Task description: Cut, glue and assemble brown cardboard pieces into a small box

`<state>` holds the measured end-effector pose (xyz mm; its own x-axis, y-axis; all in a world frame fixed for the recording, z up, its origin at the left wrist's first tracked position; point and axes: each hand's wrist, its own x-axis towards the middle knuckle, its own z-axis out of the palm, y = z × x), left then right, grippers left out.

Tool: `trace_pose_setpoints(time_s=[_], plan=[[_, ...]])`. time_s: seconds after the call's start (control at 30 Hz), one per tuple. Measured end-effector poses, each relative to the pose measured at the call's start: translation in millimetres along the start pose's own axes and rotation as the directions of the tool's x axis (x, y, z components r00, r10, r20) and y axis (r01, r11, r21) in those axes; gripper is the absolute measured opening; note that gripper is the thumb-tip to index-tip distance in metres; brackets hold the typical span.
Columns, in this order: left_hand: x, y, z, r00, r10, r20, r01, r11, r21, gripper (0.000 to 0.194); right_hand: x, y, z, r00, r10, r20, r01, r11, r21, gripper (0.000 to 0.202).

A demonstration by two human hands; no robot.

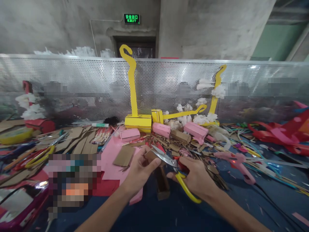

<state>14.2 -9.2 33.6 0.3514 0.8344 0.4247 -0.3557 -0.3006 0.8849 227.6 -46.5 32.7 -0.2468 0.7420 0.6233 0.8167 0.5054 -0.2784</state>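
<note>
My right hand (193, 174) is closed around the handles of a pair of scissors (169, 159), one handle yellow and one red. The scissor blades stand apart and point left toward my left hand (142, 167). Between thumb and fingers, my left hand pinches a small brown cardboard piece (150, 156) close to the blades. Just below the blades lies a long brown cardboard box (162, 185). Left of my left hand, a flat cardboard piece (124, 156) rests on pink sheets (109, 161).
Yellow boxes (138, 121) with hooked strips stand at the back, with pink boxes (129, 134) before them. Cardboard scraps (156, 140) lie ahead of my hands. A pink glue gun (238, 161) with a cord lies right. A perforated metal screen (96, 83) closes the back.
</note>
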Motion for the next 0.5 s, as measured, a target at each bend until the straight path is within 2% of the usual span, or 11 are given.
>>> trace_pose_setpoints(time_s=[0.3,0.4,0.5], plan=[[3.3,3.6,1.4,1.000,-0.005,-0.017,0.004,0.999,-0.049,0.023,-0.3,3.1,3.2,0.998,0.054,-0.021,-0.054,0.999,-0.003,0.058],[6.1,4.6,-3.5,0.996,-0.030,-0.085,0.027,0.999,-0.028,0.029,0.6,8.5,5.3,0.994,0.107,-0.025,-0.107,0.994,-0.008,0.059],[10.0,5.2,-10.1,0.980,-0.065,-0.188,0.053,0.996,-0.069,0.034,4.2,15.3,7.7,0.975,0.221,-0.030,-0.220,0.975,0.006,0.058]])
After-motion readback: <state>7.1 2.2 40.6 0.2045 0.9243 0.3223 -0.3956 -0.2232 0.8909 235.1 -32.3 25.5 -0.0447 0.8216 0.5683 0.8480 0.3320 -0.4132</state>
